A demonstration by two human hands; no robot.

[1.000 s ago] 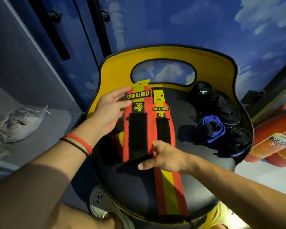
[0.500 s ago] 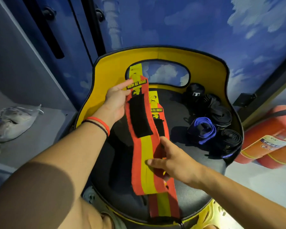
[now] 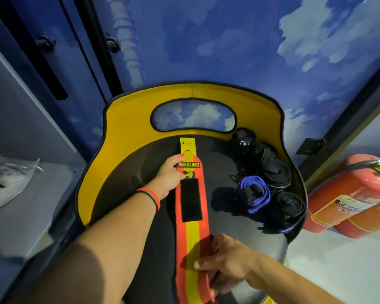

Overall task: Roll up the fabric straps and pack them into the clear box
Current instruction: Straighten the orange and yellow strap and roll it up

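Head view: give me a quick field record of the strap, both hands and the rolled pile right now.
surface: chair seat, black with yellow back
strap: orange and yellow strap, laid flat lengthwise, unrolled
left hand: pressing the strap's labelled far end
right hand: pinching the near part
rolled straps: several black, one blue-edged, on the seat's right side
clear box: not in view
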